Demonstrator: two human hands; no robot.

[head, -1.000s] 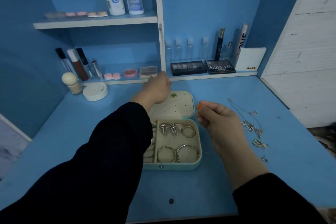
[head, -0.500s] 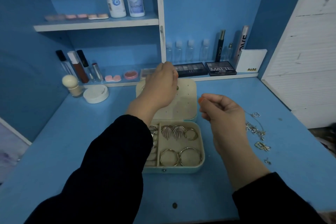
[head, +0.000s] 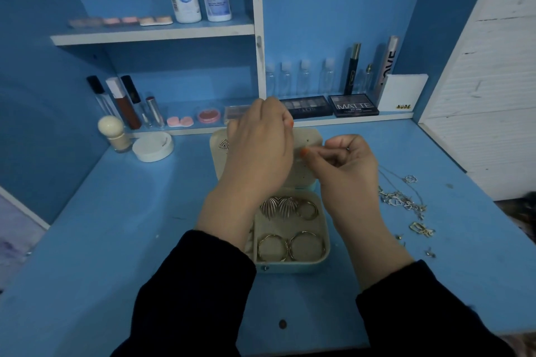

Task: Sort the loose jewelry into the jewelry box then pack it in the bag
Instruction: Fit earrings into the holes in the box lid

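1. At the middle of the bench (head: 116, 240), the jewelry box (head: 293, 265) is lying open, with hoops and fan earrings in its tray. Its perforated lid (head: 307, 171) is standing up at the rear.
2. The left hand (head: 258, 153) is hovering at the lid's top edge with its fingers curled. Whether they are gripping anything cannot be told.
3. The right hand (head: 348, 171) is pinching its fingers (head: 304, 151) together, the tips pointing left at the lid panel. Any piece held is too small to see.
4. The loose jewelry (head: 403, 201) is lying right of the box, nearer the right hand.

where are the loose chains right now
In the head view, the loose chains lie on the blue desk to the right of the open jewelry box, just beyond the right hand.
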